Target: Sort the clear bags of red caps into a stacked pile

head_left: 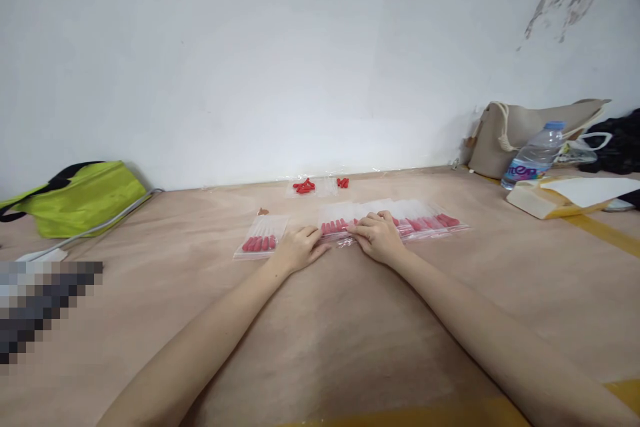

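A row of overlapping clear zip bags point(380, 208) lies across the middle of the table, with small red, rounded, elongated pieces along their near ends. My left hand point(300, 248) is at the left corner of the row, thumb apart from the lightly bent fingers. My right hand point(379, 235) lies over the row, its thumb and fingertips closed on the near edge of a zip bag point(334, 225). Its palm hides part of the red pieces. Left of my left hand, a separate zip bag point(258, 237) holds several similar pieces.
Near the wall lie bright red pieces point(304, 186) on clear plastic and a smaller red pile point(343, 183). A yellow-green bag point(95, 197) and grey cable point(123, 215) are left. On the right stand a beige bag point(530, 123), a water bottle point(534, 157) and a padded envelope point(545, 199).
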The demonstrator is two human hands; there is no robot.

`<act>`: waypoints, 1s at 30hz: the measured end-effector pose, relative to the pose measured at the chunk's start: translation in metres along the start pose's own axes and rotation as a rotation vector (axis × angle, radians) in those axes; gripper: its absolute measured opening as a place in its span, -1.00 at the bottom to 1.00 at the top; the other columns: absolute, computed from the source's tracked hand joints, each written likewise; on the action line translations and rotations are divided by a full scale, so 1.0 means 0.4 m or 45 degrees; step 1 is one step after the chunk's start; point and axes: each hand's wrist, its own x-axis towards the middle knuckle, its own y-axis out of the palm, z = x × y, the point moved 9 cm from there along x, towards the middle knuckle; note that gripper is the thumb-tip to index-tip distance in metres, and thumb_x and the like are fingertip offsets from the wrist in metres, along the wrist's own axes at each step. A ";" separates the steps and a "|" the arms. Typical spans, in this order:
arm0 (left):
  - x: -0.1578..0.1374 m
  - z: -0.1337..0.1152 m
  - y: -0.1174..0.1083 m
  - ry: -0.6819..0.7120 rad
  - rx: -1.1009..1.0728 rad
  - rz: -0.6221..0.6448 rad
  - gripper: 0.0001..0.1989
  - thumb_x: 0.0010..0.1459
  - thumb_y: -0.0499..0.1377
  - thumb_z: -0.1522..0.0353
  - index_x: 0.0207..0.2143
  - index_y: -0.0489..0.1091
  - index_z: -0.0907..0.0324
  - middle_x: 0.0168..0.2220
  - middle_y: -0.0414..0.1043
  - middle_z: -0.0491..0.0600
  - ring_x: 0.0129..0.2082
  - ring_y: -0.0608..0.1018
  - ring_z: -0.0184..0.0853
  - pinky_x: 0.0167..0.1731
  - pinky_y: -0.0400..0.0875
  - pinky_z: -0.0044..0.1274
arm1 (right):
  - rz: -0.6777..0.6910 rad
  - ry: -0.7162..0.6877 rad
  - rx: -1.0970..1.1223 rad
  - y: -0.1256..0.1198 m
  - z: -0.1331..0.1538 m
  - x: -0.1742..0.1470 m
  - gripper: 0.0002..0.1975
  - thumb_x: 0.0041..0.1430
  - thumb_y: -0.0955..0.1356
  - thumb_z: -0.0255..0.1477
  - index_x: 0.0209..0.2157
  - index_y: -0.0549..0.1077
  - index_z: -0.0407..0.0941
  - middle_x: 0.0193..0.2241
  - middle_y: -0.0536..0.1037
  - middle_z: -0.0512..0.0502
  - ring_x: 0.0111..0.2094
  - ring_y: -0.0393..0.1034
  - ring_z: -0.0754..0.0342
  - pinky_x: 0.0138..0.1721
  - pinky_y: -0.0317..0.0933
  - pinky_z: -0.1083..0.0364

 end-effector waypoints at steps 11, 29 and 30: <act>-0.078 -0.028 -0.069 0.128 0.309 -0.083 -0.79 0.16 -0.02 0.43 -0.45 0.37 0.21 -0.48 0.40 -0.04 -0.44 0.46 -0.38 -0.48 0.32 -0.56 | 0.130 -0.028 0.192 0.035 0.096 0.017 -0.85 0.14 0.29 -0.42 -0.34 0.51 -0.01 -0.39 0.57 0.01 -0.34 0.28 0.11 -0.28 -0.15 0.06; -0.102 -0.004 -0.062 0.154 0.184 -0.092 -0.84 0.16 0.00 0.49 -0.26 0.36 0.27 -0.26 0.43 0.02 -0.29 0.49 -0.34 -0.38 0.39 -0.57 | -0.176 -0.501 -0.332 0.005 0.141 -0.005 -0.75 0.18 0.20 -0.56 -0.53 0.40 -0.13 -0.60 0.39 0.01 -0.44 0.14 0.16 -0.27 -0.11 0.08; -0.104 -0.002 -0.062 0.169 0.189 -0.093 -0.84 0.16 -0.01 0.50 -0.29 0.36 0.28 -0.27 0.44 0.02 -0.31 0.49 -0.35 -0.39 0.38 -0.57 | -0.178 -0.515 -0.339 0.006 0.143 -0.005 -0.75 0.18 0.20 -0.57 -0.53 0.40 -0.14 -0.60 0.39 0.01 -0.44 0.14 0.16 -0.26 -0.11 0.08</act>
